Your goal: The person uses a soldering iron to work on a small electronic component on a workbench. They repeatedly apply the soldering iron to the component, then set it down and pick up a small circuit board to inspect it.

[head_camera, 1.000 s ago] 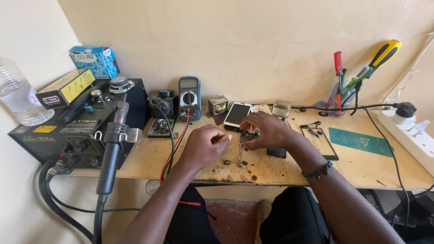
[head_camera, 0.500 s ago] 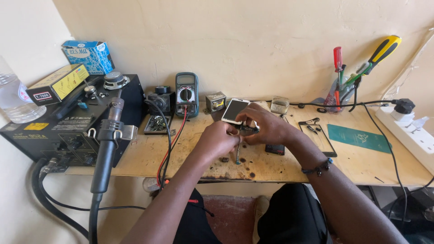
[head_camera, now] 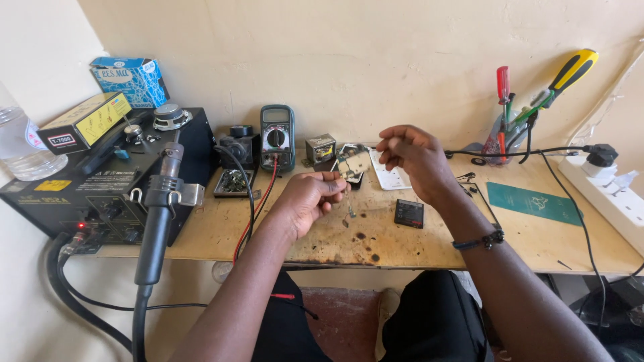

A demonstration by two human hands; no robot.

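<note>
- Left hand (head_camera: 310,199) is curled, pinching a small metal part (head_camera: 353,164) at its fingertips, raised above the bench (head_camera: 201,228).
- Right hand (head_camera: 412,155) is loosely closed just beside the part (whether it holds anything, I cannot tell).
- A black battery (head_camera: 408,213) lies below; a multimeter (head_camera: 277,137) stands behind.

Multimeter (head_camera: 277,136) behind left hand (head_camera: 307,201); battery (head_camera: 408,213) right.

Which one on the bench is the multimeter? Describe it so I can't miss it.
Start at the big black rework station on the bench's left side. Just right of it, against the back wall, the multimeter stands upright. It alone has a dark green case, a round dial, and red and black leads trailing toward the bench's front edge.
</note>
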